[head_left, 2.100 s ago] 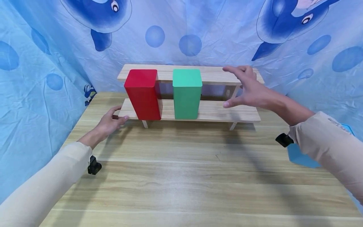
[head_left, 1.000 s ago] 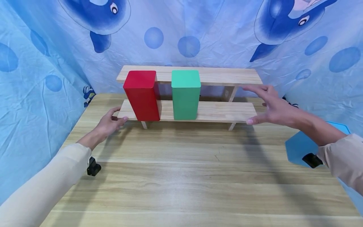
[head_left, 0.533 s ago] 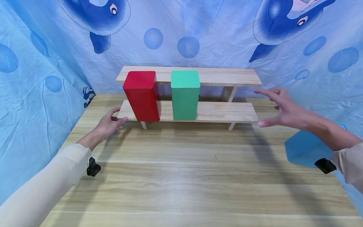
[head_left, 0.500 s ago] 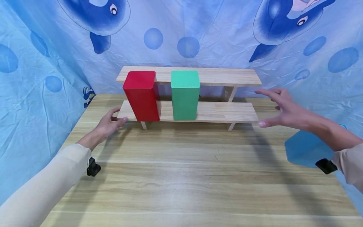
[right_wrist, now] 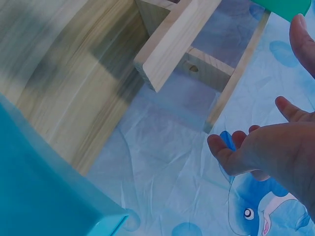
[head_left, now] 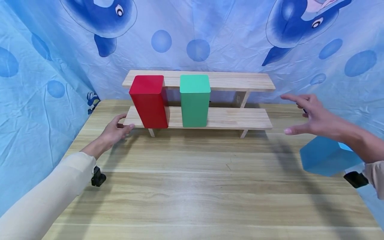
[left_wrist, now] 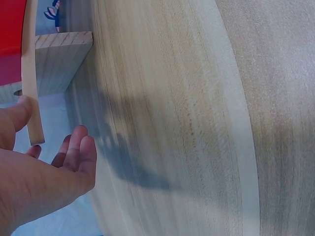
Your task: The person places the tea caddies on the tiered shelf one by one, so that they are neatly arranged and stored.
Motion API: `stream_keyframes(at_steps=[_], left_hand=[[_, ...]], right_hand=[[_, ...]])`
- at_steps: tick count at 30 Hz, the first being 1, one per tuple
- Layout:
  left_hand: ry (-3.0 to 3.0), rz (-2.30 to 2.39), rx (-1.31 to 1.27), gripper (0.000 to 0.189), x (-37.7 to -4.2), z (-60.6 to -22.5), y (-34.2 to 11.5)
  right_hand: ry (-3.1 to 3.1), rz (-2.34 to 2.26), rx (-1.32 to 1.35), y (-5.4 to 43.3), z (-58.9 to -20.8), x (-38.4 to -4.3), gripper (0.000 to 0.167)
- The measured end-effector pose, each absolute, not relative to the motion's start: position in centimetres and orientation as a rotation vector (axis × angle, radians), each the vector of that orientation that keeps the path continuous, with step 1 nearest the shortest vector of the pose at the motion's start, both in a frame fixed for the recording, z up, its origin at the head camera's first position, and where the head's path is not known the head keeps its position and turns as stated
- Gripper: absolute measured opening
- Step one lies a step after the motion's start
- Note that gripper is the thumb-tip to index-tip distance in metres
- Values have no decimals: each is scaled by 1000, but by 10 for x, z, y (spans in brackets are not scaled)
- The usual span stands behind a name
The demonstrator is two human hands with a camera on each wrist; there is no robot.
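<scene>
In the head view, a two-tier wooden shelf [head_left: 240, 118] stands on the table. On its lower board are a tall red box [head_left: 150, 110] and, to the right of it, a tall green box [head_left: 195, 110]. At the left end of that board, my left hand [head_left: 114, 130] pinches the wood; the left wrist view shows the thumb [left_wrist: 20, 112] against the board and a fingertip at its end. My right hand [head_left: 315, 115] hovers right of the shelf, holding nothing, thumb and fingers spread apart.
A blue container [head_left: 324, 156] stands at the table's right side, partly behind the right forearm. Blue dolphin-print cloth [head_left: 180, 36] hangs behind and along both sides. The wooden table [head_left: 186, 186] stretches in front of the shelf.
My right hand has moved from over the shelf's right part out to the right, past its end and nearer the blue container. The left hand and both boxes have stayed put.
</scene>
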State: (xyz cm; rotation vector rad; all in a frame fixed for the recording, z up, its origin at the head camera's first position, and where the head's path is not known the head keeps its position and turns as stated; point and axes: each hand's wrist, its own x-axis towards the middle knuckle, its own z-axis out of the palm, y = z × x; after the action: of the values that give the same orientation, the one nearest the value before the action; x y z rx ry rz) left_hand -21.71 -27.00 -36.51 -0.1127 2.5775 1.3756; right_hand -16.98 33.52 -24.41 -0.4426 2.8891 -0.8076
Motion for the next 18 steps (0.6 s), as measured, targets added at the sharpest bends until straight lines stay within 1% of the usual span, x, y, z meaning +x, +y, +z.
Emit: stream_keyframes(at_steps=[4, 12, 18], left_hand=[[2578, 1374, -115, 84, -217, -365, -270], [2578, 1372, -107, 84, -219, -365, -270], [2565, 1374, -112, 84, -218, -366, -270]], right_hand=[[2917, -807, -469, 344, -245, -171, 101], [2966, -720, -247, 386, -249, -175, 108], [2943, -649, -230, 409, -249, -172, 106]])
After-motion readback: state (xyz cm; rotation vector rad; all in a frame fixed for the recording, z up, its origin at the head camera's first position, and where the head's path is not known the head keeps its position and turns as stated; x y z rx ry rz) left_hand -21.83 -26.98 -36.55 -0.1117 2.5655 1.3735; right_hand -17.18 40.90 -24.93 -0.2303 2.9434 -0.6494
